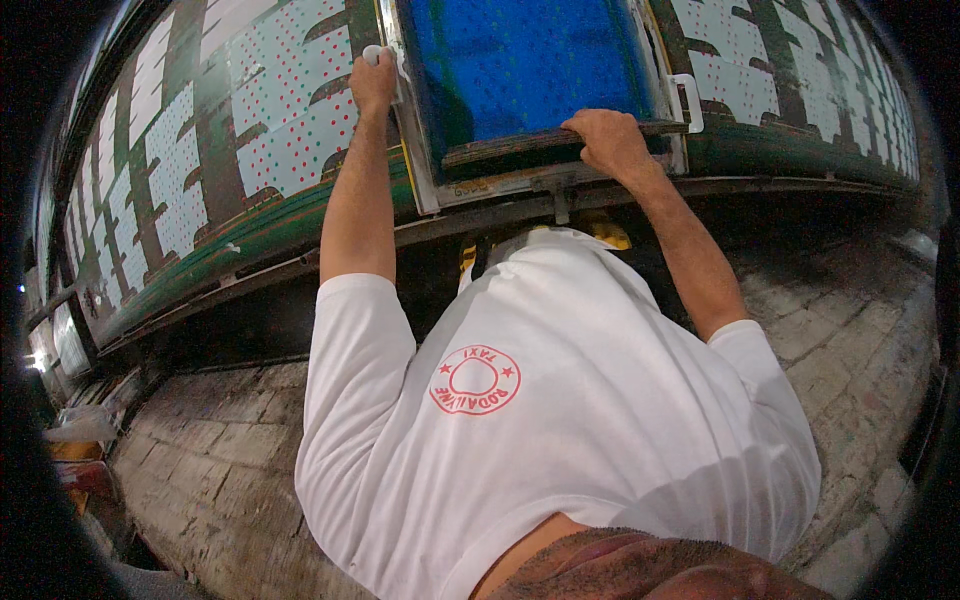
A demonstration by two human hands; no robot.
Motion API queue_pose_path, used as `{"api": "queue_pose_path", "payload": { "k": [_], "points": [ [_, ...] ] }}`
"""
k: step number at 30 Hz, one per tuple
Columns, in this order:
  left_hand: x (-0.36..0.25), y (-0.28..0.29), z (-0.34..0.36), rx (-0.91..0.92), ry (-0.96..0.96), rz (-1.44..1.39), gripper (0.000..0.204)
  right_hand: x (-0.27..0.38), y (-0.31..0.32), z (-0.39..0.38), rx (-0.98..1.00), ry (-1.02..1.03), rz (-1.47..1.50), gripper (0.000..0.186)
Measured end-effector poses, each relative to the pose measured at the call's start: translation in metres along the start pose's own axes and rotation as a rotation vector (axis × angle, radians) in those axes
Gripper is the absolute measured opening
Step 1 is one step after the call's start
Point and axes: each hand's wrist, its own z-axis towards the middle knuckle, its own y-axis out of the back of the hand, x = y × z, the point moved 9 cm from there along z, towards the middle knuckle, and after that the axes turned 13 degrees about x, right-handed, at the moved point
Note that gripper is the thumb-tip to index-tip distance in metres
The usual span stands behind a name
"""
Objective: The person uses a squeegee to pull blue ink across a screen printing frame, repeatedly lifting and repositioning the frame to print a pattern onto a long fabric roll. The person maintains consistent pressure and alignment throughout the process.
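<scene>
A screen printing frame (425, 185) with a blue mesh (530, 65) lies on the long table ahead of me. My left hand (374, 82) is closed around a white handle (372, 54) on the frame's left side. Across the near end of the mesh lies a long, dark squeegee (510, 148). Its upper edge is in the grip of my right hand (608, 138), right of the middle, with the fingers curled over the far side. Another white handle (690, 104) on the frame's right side has no hand on it.
White cut fabric pieces with red and green dots (290, 110) lie in rows on the green table (270, 232), left and right of the frame. A rail (225, 285) runs along its near edge. Paved floor (230, 430) lies behind me. Bags and boxes (85, 450) stand at the far left.
</scene>
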Motion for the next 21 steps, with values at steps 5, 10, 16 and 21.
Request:
{"api": "queue_pose_path", "payload": {
  "k": [5, 10, 16, 21],
  "points": [
    [0.003, 0.0, 0.006, -0.011, -0.002, 0.019, 0.068, 0.004, -0.015, -0.017, 0.008, 0.023, -0.004, 0.048],
    [0.014, -0.004, 0.018, 0.023, -0.033, 0.045, 0.071, 0.006, -0.028, -0.027, -0.101, 0.074, 0.043, 0.046],
    [0.044, -0.006, 0.039, 0.105, 0.074, -0.036, 0.073, 0.014, -0.032, -0.029, -0.201, 0.174, -0.091, 0.026],
    [0.038, 0.001, 0.032, 0.018, -0.026, -0.101, 0.068, 0.013, -0.054, -0.045, -0.117, 0.333, -0.168, 0.047]
  ]
}}
